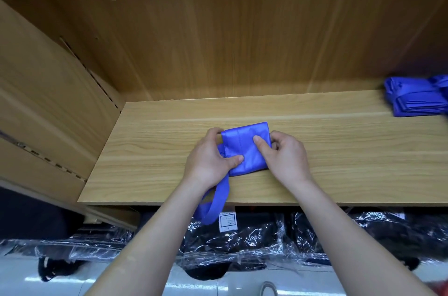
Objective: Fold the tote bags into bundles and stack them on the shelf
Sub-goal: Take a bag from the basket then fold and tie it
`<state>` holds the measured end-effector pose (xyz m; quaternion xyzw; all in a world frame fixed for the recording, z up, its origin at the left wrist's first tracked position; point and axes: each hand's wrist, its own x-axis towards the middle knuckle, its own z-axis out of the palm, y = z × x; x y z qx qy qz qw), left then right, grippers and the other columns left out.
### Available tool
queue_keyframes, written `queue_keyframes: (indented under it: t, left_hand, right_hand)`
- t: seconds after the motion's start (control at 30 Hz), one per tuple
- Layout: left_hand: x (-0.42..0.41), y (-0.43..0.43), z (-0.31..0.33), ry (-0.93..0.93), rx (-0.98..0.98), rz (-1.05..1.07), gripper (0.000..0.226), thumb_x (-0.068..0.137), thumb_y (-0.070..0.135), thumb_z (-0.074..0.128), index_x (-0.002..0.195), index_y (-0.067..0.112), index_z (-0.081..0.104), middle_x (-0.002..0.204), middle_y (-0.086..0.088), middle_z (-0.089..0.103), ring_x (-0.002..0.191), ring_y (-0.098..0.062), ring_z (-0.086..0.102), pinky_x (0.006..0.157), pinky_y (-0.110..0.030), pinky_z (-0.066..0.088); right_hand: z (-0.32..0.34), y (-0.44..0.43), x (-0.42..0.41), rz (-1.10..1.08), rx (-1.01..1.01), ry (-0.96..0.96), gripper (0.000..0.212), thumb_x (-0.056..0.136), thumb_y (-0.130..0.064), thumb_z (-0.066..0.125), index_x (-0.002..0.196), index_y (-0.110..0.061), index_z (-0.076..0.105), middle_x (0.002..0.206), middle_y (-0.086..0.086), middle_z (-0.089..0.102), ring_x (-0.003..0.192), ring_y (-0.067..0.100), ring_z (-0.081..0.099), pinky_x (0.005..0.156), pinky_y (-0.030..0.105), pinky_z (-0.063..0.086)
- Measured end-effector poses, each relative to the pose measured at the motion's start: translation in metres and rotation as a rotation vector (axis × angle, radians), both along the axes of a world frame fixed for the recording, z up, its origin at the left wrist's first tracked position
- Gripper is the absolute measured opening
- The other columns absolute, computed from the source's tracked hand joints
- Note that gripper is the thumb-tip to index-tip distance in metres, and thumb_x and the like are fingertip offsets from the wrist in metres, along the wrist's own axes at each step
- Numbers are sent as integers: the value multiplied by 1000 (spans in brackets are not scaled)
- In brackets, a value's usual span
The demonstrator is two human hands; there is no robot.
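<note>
1. The blue tote bag [244, 147] lies on the wooden shelf [339, 150], near its front edge and about mid-width, folded down to a compact rectangle.
2. Its handle strap [213, 201] trails off the near edge and hangs loose below.
3. The left hand [208, 160] grips the bundle's left side, thumb pressed on top, fingers curled behind.
4. The right hand [283, 155] pinches the right side, thumb on top.
5. A stack of folded blue bags [417, 99] sits at the far right, well apart.
6. Black goods in clear plastic wrap [242, 242] lie below the shelf.
7. Risk: releasing either grip would likely let the slick fabric spring open. The dangling strap could snag and drag the bundle off the edge.
</note>
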<state>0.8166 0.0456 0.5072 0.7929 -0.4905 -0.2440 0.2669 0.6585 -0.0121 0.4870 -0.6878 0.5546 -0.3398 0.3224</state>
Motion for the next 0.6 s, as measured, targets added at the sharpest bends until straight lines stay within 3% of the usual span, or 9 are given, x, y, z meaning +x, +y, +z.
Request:
queue_keyframes:
  t: [0.1, 0.17, 0.23, 0.4, 0.5, 0.6]
  left_hand:
    - [4, -15, 8, -101, 99, -145, 81, 74, 36, 79, 143, 32, 37, 132, 2, 55, 121, -20, 52, 100, -36, 43]
    - [8, -24, 14, -112, 171, -180, 74, 73, 34, 81, 137, 29, 46, 123, 2, 61, 115, -22, 56, 97, -38, 46]
    - [7, -27, 17, -80, 198, -189, 63, 72, 29, 82, 128, 26, 53, 112, 3, 65, 107, -22, 59, 93, -38, 48]
    - [-4, -33, 18, -193, 168, -256, 67, 74, 21, 78, 134, 22, 49, 129, 1, 51, 114, -23, 54, 95, -33, 46]
    - [-10, -29, 17, -266, 119, -327, 64, 79, 17, 71, 137, 20, 44, 132, 0, 40, 114, -24, 52, 90, -29, 44]
    - [-11, -20, 12, -261, 70, -388, 66, 81, 14, 71, 139, 19, 40, 132, 0, 37, 120, -23, 45, 98, -31, 42]
  right_hand:
    - [-2, -3, 4, -16, 2, 2, 48, 88, -32, 67, 53, -20, 38, 42, -8, 38, 47, 14, 37, 51, 29, 31]
    - [-5, -1, 8, -2, 6, 37, 33, 89, -35, 65, 64, -17, 52, 59, -5, 57, 61, 21, 52, 59, 33, 42]
    - [-7, 1, 11, -10, 27, 110, 28, 89, -39, 64, 85, -12, 58, 86, 5, 64, 82, 29, 58, 70, 37, 45]
    - [12, -8, 6, 64, 215, 303, 64, 84, -47, 68, 134, -21, 38, 127, 11, 45, 118, 32, 48, 92, 36, 41]
    - [17, -22, 4, 199, 297, 406, 68, 77, -47, 75, 129, -17, 45, 125, 9, 52, 119, 30, 49, 96, 37, 43]
    - [21, -32, -3, 288, 458, 248, 70, 51, -50, 85, 105, -14, 61, 105, 3, 67, 97, 24, 64, 87, 41, 53]
